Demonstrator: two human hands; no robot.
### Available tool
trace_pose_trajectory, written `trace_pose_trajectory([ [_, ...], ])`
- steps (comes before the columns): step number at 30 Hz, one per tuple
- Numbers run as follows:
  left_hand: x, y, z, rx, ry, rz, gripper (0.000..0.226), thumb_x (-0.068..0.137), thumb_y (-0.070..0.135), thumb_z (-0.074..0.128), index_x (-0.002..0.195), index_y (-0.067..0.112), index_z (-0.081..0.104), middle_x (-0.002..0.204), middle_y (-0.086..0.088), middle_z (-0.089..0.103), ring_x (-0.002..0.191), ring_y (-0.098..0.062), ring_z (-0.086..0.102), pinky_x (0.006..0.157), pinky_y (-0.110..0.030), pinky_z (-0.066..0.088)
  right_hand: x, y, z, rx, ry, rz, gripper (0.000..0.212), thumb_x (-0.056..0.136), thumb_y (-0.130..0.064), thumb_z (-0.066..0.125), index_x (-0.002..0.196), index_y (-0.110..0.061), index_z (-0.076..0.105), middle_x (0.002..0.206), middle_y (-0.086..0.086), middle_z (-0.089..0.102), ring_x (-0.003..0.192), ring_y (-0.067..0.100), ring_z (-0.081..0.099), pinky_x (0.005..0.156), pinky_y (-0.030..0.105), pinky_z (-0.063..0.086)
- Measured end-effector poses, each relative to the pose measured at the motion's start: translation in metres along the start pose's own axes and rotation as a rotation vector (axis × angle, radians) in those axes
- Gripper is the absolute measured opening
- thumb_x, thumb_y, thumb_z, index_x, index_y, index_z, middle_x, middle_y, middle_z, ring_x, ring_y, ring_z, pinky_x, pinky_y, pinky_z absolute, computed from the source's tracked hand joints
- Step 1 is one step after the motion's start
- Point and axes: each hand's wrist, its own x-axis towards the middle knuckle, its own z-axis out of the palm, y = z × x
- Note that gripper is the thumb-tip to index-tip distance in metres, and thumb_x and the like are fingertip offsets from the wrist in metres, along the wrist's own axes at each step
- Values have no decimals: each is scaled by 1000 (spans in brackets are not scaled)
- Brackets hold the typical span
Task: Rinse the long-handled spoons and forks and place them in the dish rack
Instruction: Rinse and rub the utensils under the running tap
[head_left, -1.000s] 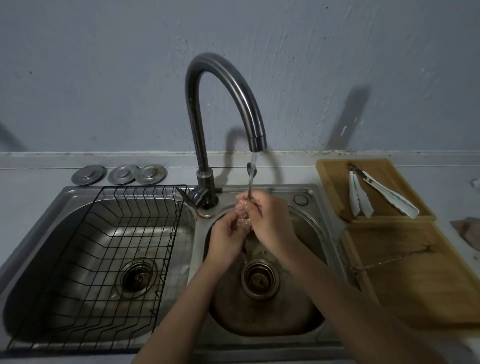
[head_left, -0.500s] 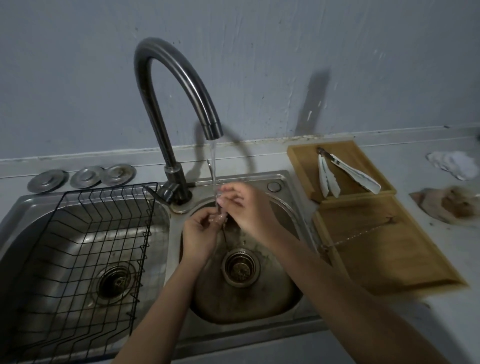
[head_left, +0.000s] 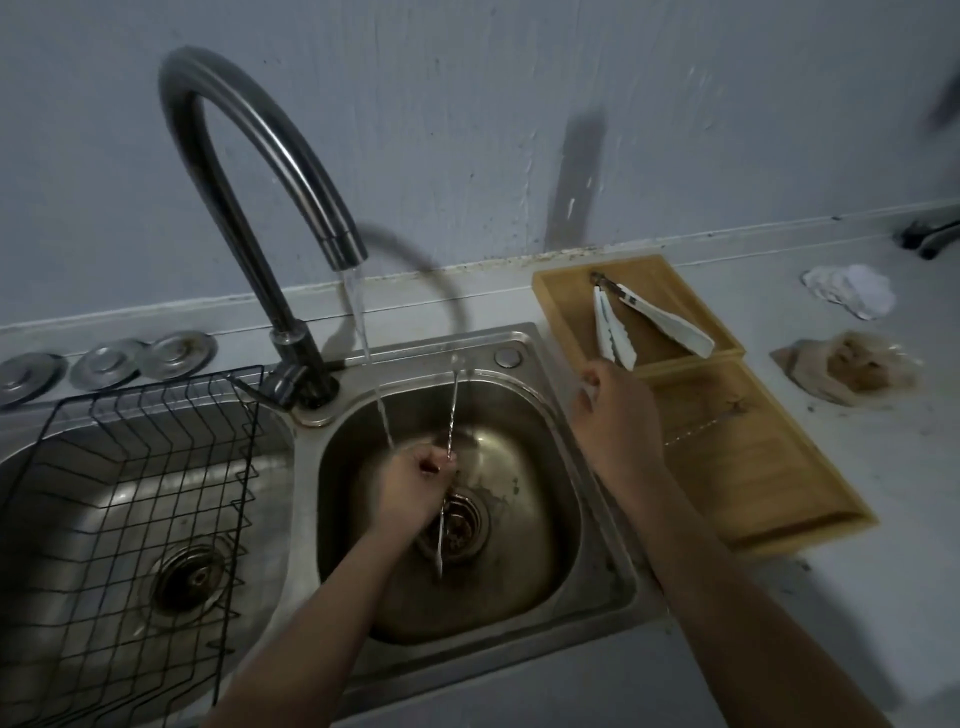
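My left hand (head_left: 415, 480) is over the right sink basin (head_left: 540, 545), closed around the middle of a thin, twisted long-handled metal utensil (head_left: 451, 415) held nearly upright. Its ends stick out above and below my fist, and I cannot tell whether it is a spoon or a fork. Water (head_left: 363, 343) runs from the dark curved faucet (head_left: 249, 171) and falls just left of the utensil. My right hand (head_left: 615, 415) hovers at the basin's right rim, fingers loosely curled, holding nothing visible. The black wire dish rack (head_left: 130, 499) sits in the left basin with nothing in it.
A wooden tray (head_left: 727, 467) lies right of the sink with another thin long-handled utensil (head_left: 701, 423) on it; its back compartment holds white-tipped tongs (head_left: 639, 322). Three metal drain covers (head_left: 104, 358) lie behind the left basin. Crumpled paper (head_left: 852, 293) and a plastic bag (head_left: 852, 366) lie on the right counter.
My right hand has let go of the utensil and moved right, to the basin's edge near the tray. My left hand keeps the utensil and has dropped lower in the basin. The view shifted right.
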Motion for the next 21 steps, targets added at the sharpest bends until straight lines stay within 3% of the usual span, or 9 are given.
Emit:
trace_pose_trajectory([
  [3, 6, 2, 20, 195, -70, -23, 20, 81, 16, 66, 63, 25, 60, 81, -8, 71, 84, -25, 67, 77, -29, 49, 3, 32, -8, -144, -56, 169, 22, 86, -19, 54, 108, -16, 58, 104, 6, 64, 96, 22, 58, 89, 38, 49],
  [5, 10, 4, 30, 298, -127, -40, 6, 81, 21, 66, 80, 16, 69, 91, -12, 73, 91, -27, 67, 79, -30, 49, 4, 45, -16, -244, -134, 299, 29, 87, -12, 50, 116, -8, 51, 116, 17, 54, 106, 31, 50, 97, 42, 42],
  [8, 16, 3, 45, 457, -206, -40, 26, 83, 27, 62, 99, 9, 71, 102, -15, 72, 99, -30, 65, 82, -34, 50, 5, 61, -25, -279, -176, 420, 33, 88, -5, 47, 121, -4, 43, 123, 25, 44, 108, 37, 47, 97, 46, 41],
  [11, 17, -1, 53, 449, -239, -30, 18, 82, 20, 63, 93, 9, 72, 98, -13, 73, 96, -27, 66, 79, -29, 49, 11, 80, -22, -188, -187, 497, 35, 88, -4, 47, 122, -2, 43, 121, 26, 49, 104, 37, 51, 90, 46, 48],
  [14, 15, -9, 60, 430, -255, -65, 13, 78, 23, 67, 83, 13, 74, 89, -9, 74, 87, -23, 67, 73, -25, 47, 16, 92, -20, -157, -221, 518, 35, 90, -4, 43, 124, 6, 41, 123, 27, 48, 109, 40, 49, 91, 44, 43],
  [16, 12, -12, 61, 463, -295, -53, 16, 79, 24, 63, 83, 13, 74, 88, -9, 75, 87, -25, 68, 75, -29, 51, 17, 96, -21, -106, -207, 553, 37, 92, -5, 42, 126, 9, 38, 104, 20, 55, 94, 32, 55, 73, 35, 49],
  [18, 11, -15, 64, 514, -321, -55, 18, 80, 20, 59, 87, 15, 75, 91, -8, 75, 90, -25, 68, 77, -29, 52, 20, 102, -18, -104, -213, 565, 36, 93, -7, 42, 125, 9, 42, 76, 4, 51, 68, 17, 52, 48, 19, 36],
  [21, 9, -24, 68, 535, -333, -103, 19, 80, 19, 57, 85, 15, 75, 89, -5, 74, 87, -21, 66, 70, -23, 45, 23, 105, -14, -143, -274, 541, 24, 92, -5, 43, 107, 7, 56, 79, 8, 58, 66, 19, 55, 50, 25, 39],
])
